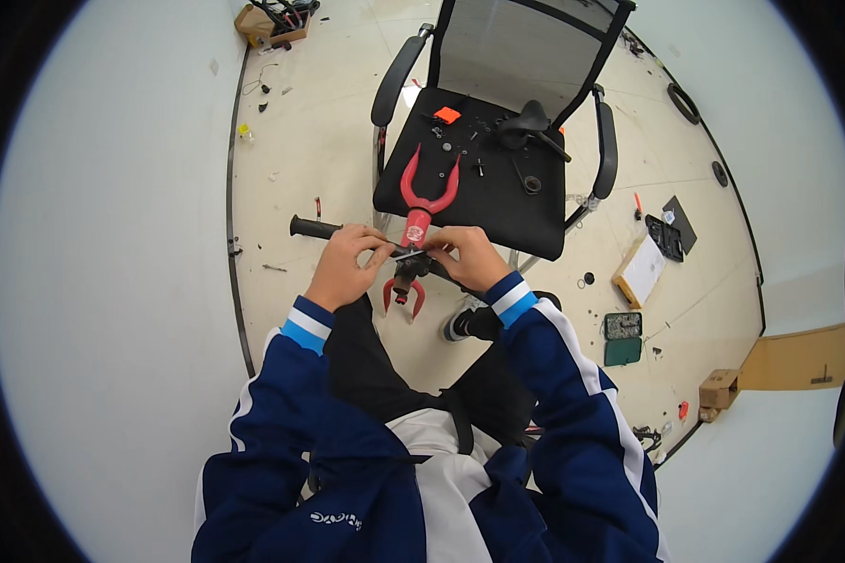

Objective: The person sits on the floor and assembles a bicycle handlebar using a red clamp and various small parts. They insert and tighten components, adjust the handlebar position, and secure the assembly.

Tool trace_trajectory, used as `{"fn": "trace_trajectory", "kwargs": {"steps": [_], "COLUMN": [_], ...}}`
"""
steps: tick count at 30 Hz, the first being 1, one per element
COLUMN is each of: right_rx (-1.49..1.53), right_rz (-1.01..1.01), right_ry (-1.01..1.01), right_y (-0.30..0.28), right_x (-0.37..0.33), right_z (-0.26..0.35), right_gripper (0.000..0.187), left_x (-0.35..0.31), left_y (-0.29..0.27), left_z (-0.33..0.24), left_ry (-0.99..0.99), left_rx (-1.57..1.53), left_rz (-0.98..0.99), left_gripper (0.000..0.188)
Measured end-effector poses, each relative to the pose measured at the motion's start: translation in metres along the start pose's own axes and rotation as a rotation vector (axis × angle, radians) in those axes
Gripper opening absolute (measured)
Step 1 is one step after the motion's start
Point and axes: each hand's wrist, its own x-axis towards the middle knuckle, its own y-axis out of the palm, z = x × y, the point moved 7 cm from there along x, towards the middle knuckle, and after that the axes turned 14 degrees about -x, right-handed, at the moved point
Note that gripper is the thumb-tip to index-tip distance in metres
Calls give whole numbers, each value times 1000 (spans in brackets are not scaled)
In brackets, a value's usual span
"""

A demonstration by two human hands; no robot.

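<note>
A small red frame part with a two-pronged fork [418,188] rests against the chair seat, its lower end between my knees. Across it runs a black handlebar, with a rubber grip [312,227] sticking out to the left. At the dark clamp [411,266] in the middle, a thin silver tool [407,254] spans the gap between my hands. My left hand [347,267] pinches near its left end, over the bar. From the other side, my right hand [469,258] is closed at its right end. The fingertips partly hide the tool's ends, and its exact kind is unclear.
The black mesh office chair [498,188] carries a bicycle saddle [526,127], an orange piece [447,114] and small hardware. On the floor at right lie a flat box [640,272], a black tool case [665,238] and an opened green case [622,352]. A wall stands at left.
</note>
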Motion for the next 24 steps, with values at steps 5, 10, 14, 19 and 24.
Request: {"fn": "trace_trajectory", "kwargs": {"steps": [5,10,14,19,24], "right_rx": [-70,-70,-15,-265,-427], "right_rz": [-124,-102,-29,9,6], "right_ry": [-105,-108,47,59,-23], "right_y": [-5,-21,-48,-83,-89], "right_x": [-4,0,-6,-6,1], "right_z": [13,27,-7,2,11], "right_gripper": [15,17,15,14,13], "left_x": [-1,4,10,32,46], "left_y": [10,22,23,43,62], "left_z": [3,11,14,10,18], "left_ry": [-42,-26,-116,-120,-164], "left_rx": [13,-21,-112,-302,-308], "left_rz": [-20,68,77,150,243], "left_gripper": [13,16,16,16,16]}}
